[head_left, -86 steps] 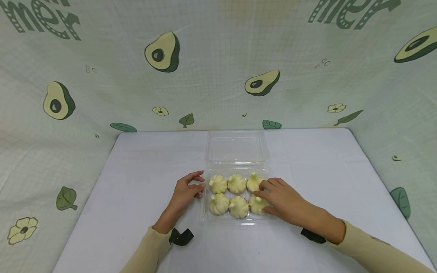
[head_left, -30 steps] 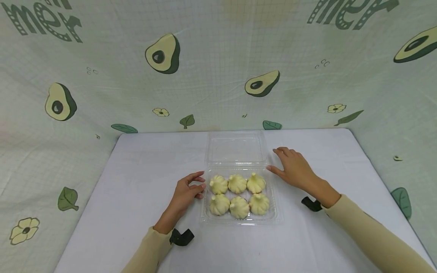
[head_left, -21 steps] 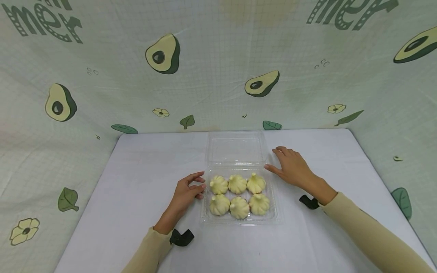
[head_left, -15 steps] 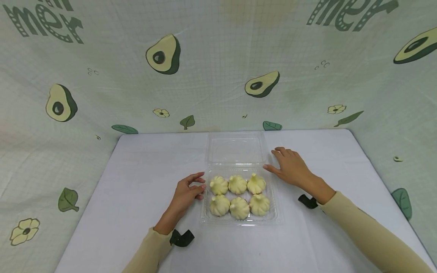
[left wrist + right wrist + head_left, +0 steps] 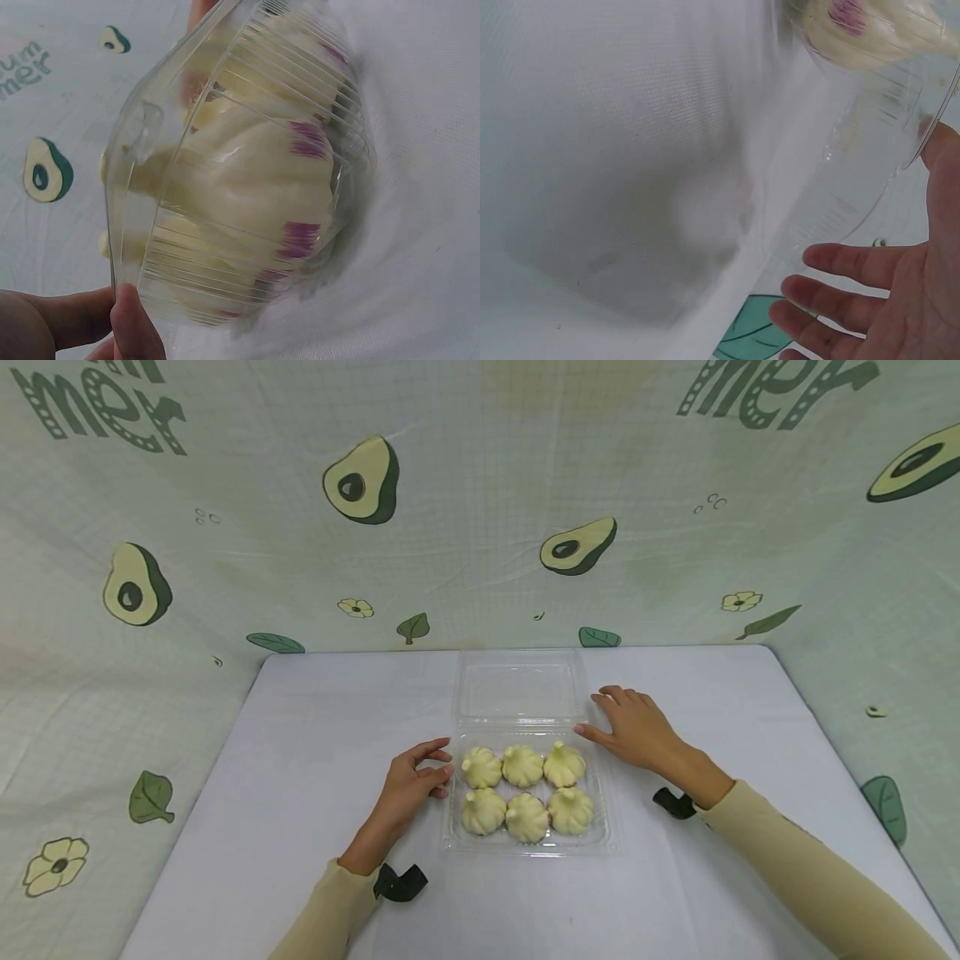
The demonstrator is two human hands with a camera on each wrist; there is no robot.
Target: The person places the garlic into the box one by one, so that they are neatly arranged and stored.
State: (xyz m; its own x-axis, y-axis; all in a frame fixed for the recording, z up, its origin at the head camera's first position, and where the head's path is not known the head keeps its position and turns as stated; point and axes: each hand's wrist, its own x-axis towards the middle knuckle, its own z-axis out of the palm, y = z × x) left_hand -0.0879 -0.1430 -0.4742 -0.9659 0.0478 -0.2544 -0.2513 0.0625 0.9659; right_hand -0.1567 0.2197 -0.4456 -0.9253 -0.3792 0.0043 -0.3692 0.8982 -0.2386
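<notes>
A clear plastic clamshell box (image 5: 528, 852) lies on the table with its lid (image 5: 520, 689) folded back, away from me. Inside are several pale garlic bulbs (image 5: 527, 818) in two rows of three, purple streaks showing low on them in the left wrist view. My left hand (image 5: 405, 785) pinches the box's left rim between thumb (image 5: 139, 326) and finger. On the other side, my right hand (image 5: 637, 731) hovers by the back right corner, near the hinge. Its fingers are spread with nothing between them; the right wrist view shows the thumb at the rim, contact unclear.
A white cloth covers the table (image 5: 315, 710). Behind it and along both sides hangs a pale curtain (image 5: 465, 510) printed with avocados and leaves. Dark straps (image 5: 401, 883) sit near both wrists.
My right hand has left the front right garlic bulb and moved back to the hinge corner, then drifted slightly left. The left hand stays put at the rim.
</notes>
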